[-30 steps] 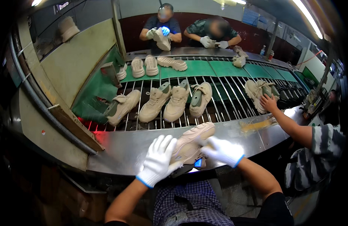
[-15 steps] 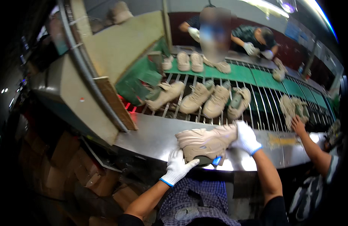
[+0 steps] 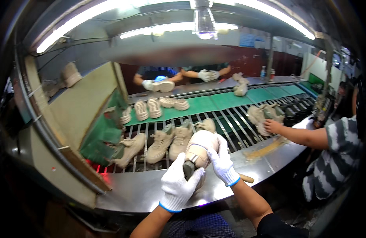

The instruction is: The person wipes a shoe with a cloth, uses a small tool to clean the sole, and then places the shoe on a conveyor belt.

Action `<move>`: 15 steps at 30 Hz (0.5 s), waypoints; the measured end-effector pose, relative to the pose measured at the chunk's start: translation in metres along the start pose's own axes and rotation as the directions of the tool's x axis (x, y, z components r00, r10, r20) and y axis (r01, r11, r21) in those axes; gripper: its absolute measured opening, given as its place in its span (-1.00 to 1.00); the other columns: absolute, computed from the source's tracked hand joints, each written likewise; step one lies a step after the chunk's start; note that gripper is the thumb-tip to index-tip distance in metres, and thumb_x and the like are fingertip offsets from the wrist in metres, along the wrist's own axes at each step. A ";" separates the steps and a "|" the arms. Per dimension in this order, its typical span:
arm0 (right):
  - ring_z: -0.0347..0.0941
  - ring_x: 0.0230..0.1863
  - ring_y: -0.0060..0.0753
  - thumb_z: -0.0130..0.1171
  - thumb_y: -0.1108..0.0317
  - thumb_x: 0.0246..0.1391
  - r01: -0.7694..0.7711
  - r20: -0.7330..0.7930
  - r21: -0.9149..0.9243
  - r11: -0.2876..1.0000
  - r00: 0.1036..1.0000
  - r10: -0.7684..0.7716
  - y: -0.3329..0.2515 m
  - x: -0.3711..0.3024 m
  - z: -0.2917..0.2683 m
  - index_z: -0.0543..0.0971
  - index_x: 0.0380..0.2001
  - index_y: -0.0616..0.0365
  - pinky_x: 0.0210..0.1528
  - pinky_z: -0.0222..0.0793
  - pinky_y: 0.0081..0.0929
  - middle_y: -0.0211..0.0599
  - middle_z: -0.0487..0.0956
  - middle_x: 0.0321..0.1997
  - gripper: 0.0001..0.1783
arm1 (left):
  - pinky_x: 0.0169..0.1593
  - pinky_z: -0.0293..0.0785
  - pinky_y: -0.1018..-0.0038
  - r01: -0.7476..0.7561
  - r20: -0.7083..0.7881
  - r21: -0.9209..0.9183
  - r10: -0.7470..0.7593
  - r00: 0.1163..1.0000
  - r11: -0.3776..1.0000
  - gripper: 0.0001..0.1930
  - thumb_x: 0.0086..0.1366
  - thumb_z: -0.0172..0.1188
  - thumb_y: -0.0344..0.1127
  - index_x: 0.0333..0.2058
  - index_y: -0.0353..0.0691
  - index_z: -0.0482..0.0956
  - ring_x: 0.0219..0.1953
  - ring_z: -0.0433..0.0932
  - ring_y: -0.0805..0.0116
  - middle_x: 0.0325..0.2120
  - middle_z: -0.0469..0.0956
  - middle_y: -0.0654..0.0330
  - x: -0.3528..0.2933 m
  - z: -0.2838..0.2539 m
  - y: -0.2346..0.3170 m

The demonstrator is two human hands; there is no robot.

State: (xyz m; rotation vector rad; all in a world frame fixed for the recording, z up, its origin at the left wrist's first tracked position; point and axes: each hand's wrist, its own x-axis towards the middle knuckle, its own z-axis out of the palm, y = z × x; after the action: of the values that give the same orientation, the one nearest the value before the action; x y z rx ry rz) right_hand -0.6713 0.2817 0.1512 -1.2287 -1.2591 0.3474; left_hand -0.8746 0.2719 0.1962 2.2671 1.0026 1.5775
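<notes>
A beige sneaker is held up in front of me over the steel counter edge, its rounded end pointing away and its dark opening facing me. My left hand, in a white knit glove with a blue cuff, is closed round the near left part beside the opening. On the other side, my gloved right hand grips the shoe along its right flank. The sneaker's underside is hidden. Just beyond it, several more beige sneakers stand on the metal bars.
A slatted conveyor with a green belt strip carries more sneakers. By my right forearm a wooden-coloured stick lies on the steel counter. To the right, a co-worker's hand touches shoes. Two gloved co-workers work across the line.
The sneaker has turned from side-on to end-on. My right hand has shifted from its end to its flank, and the left has moved up beside the opening. The view has tilted upward.
</notes>
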 end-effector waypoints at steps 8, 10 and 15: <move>0.45 0.32 -0.30 0.27 0.11 0.40 -0.231 0.097 -0.032 0.972 0.968 0.233 -0.015 -0.043 -0.114 0.33 0.39 0.26 0.35 0.43 -0.28 -0.05 0.48 0.34 -0.32 | 0.03 0.70 0.10 -0.410 0.148 -0.091 0.419 0.896 0.908 -0.17 -0.03 0.69 -0.24 0.19 -0.47 0.52 -0.11 0.74 -0.19 -0.07 0.68 -0.23 -0.029 0.041 0.043; 0.47 0.31 -0.31 0.26 0.07 0.41 -0.331 0.137 -0.075 0.941 0.931 0.339 -0.022 -0.050 -0.123 0.33 0.38 0.28 0.34 0.43 -0.32 -0.02 0.51 0.31 -0.31 | 0.02 0.69 0.11 -0.428 0.201 -0.119 0.444 0.873 0.896 -0.18 -0.04 0.68 -0.25 0.18 -0.47 0.53 -0.11 0.73 -0.20 -0.06 0.67 -0.24 -0.036 0.040 0.044; 0.50 0.27 -0.25 0.24 0.06 0.43 -0.334 0.158 -0.201 0.921 0.917 0.367 -0.023 -0.062 -0.119 0.34 0.36 0.31 0.33 0.43 -0.30 0.00 0.55 0.25 -0.32 | -0.02 0.68 0.12 -0.471 0.272 -0.163 0.498 0.823 0.867 -0.22 -0.07 0.63 -0.28 0.14 -0.47 0.55 -0.10 0.71 -0.19 -0.06 0.65 -0.26 -0.040 0.040 0.034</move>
State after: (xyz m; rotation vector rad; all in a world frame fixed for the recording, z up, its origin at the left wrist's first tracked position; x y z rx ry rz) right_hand -0.6011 0.1653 0.1590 -1.6062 -1.2472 0.6455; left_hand -0.8330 0.2295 0.1680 2.7337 0.2733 1.3175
